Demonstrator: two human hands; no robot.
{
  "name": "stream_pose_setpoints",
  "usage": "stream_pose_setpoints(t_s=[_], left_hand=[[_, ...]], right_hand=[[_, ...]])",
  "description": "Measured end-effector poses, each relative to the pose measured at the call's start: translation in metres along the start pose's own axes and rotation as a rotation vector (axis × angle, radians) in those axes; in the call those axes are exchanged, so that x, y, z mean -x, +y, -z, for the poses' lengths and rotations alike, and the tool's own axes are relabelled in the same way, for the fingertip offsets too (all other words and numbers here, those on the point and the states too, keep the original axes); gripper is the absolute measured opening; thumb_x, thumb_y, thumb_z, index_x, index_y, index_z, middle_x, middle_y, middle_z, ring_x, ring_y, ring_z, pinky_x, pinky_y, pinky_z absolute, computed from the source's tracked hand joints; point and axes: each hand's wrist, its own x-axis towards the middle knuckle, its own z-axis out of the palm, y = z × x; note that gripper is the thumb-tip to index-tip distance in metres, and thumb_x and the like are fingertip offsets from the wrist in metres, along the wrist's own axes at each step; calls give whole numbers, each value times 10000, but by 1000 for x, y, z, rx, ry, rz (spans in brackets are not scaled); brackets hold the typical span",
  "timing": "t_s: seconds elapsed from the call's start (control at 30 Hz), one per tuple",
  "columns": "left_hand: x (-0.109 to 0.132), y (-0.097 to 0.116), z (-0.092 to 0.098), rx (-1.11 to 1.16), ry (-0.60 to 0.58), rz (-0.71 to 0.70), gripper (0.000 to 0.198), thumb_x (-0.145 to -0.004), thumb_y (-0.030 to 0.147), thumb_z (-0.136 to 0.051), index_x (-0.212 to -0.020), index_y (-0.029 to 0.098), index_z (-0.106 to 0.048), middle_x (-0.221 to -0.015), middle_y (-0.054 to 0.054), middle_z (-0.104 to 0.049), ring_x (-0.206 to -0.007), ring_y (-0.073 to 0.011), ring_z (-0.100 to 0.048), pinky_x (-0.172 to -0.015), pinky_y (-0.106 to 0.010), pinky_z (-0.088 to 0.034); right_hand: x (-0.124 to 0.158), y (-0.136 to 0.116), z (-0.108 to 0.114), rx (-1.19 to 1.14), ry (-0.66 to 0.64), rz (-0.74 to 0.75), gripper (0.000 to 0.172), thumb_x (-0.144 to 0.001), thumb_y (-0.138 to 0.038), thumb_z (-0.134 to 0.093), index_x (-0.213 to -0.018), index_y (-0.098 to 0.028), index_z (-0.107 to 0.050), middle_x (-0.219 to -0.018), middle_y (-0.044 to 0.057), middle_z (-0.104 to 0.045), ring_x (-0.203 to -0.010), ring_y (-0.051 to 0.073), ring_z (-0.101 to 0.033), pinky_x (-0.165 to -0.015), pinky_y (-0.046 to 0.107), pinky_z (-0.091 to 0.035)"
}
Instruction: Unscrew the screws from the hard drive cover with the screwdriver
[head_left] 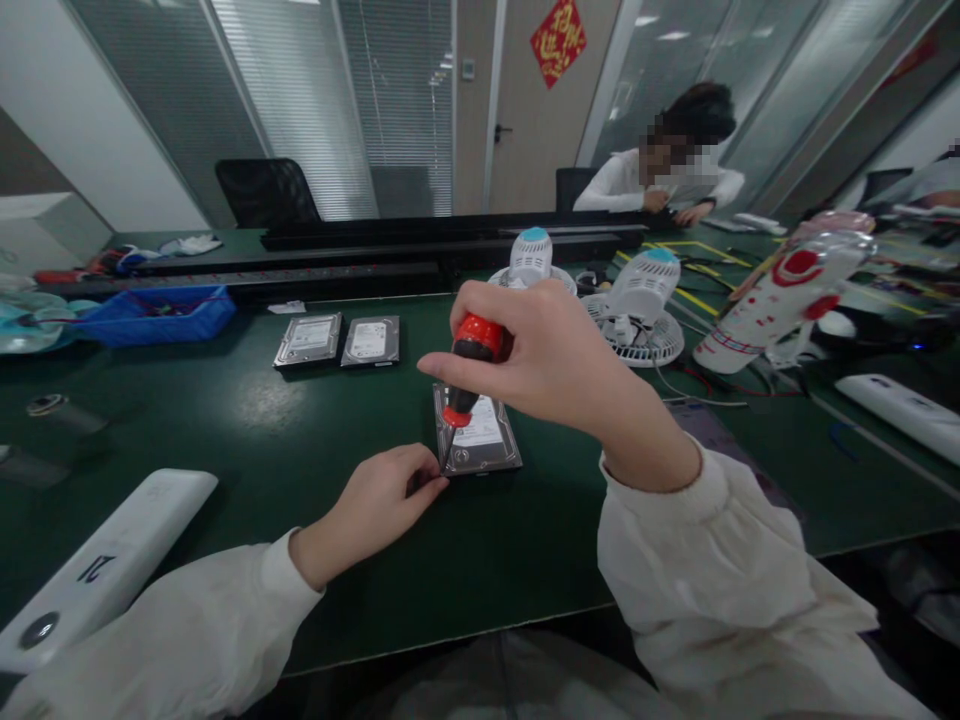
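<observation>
A hard drive (487, 440) with a white label lies flat on the green table (315, 420) in front of me. My right hand (536, 350) is closed around a red and black screwdriver (460, 405), held at a tilt with its tip down at the drive's near left corner. Beside that corner is my left hand (390, 490), its thumb and fingertips pinched together at the drive's edge. What lies between those fingertips is too small to make out. Two more hard drives, one (307, 338) left of the other (371, 341), lie further back.
A blue bin (161, 318) sits at the back left. White fans (641, 300) and a red-and-white bottle (780, 300) stand on the right. White devices lie at the near left (112, 560) and far right (900, 410). A person (667, 160) sits across the table.
</observation>
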Motion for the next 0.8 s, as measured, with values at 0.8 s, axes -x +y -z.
stream_pose_setpoints(t_s=[0.8], left_hand=[[1,-4,0,27,-4,-39,214,-1023,382,-578,-907,231,-677,-908,-19,-723,-796,-204,-668,-712,-331,-488]], right_hand=[[120,-2,27,497,343,-158,189,-976,-343,-758,-1062,-221,-643,-947,70,-772,-827,255,-758,-679,369,-558]])
